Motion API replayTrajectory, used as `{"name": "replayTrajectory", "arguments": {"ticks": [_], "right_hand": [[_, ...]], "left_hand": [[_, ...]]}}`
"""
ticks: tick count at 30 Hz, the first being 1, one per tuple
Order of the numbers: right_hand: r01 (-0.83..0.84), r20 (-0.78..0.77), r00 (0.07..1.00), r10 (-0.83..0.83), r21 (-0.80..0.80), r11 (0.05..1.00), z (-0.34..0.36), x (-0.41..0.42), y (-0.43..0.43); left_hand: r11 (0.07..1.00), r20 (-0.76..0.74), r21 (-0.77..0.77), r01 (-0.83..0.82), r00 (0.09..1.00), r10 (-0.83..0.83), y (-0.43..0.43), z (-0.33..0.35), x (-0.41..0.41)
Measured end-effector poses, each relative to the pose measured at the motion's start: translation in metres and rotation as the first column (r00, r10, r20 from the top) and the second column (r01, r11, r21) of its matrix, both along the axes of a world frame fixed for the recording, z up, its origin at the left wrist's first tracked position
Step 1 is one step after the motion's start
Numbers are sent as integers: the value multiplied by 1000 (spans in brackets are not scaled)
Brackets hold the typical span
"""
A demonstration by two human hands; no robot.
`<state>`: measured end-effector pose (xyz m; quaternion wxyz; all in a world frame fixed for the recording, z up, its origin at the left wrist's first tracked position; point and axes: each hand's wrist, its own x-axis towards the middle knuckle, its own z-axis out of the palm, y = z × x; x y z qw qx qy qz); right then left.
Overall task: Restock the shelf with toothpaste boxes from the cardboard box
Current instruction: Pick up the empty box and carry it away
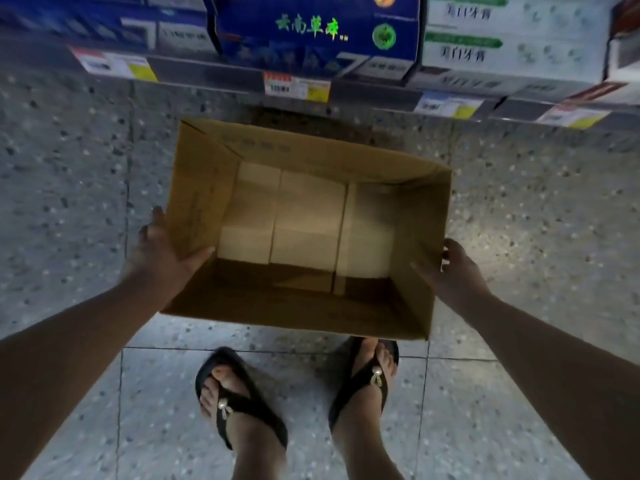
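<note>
- Step in hand: handling the supply. Both hands are on the cardboard box (311, 150), and no stock has been taken out yet.
- Left hand (162, 251): grips the left wall of the cardboard box, thumb inside and fingers outside.
- Right hand (453, 268): grips the right wall the same way, fingers curled over its edge.
- Whether the cardboard box rests on the floor (69, 168) or is held just above it cannot be told.
- Location: the cardboard box sits between the person's sandalled feet (242, 403) and the shelf (207, 76), which runs just beyond its far wall.
- Orientation: the open top faces up. The long axis runs side to side, roughly parallel to the shelf edge and slightly skewed.
- Contents: pale toothpaste boxes (304, 220) lie flat on the bottom against the far wall in three columns. Their seams run from the near wall to the far wall. Which way their ends point is unclear.
- Beyond the far wall, blue cartons (311, 29) and white cartons (502, 36) stand on the shelf.
- Next move, as judged: free one hand, reach down inside and lift out a pale box. The walls are deep, so the reach must be straight down.
</note>
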<state>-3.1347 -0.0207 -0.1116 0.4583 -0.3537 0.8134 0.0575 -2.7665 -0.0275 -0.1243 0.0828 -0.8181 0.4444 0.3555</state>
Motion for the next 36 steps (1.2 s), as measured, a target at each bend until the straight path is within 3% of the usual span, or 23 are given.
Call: {"name": "replayTrajectory", "arguments": {"ticks": [4,10,15,21,27,30,36], "right_hand": [[60,47,997,-57,-69,996,-15,4,5],[318,146,943,-299,-133,939,-14,18,10],[265,125,961,-247,-156,952,35,30,19],[156,140,981,-134,-158,975,153,60,20],[2,99,995,13,-152,988,291,106,-3],[-135,105,982,158,-203,970,370,136,-19],[-339,152,901,405,-334,880,536,209,-40]], "left_hand": [[991,-92,-103,-89,993,79,4,-17,-3],[971,-110,-161,-176,981,160,10,-16,-9],[953,-148,-172,-251,963,227,34,34,2],[916,-164,-167,-364,927,338,72,154,25],[762,-176,-239,-602,799,575,97,306,52],[582,-315,-271,-767,642,699,109,393,69],[373,-402,-388,-843,519,755,164,545,117]]}}
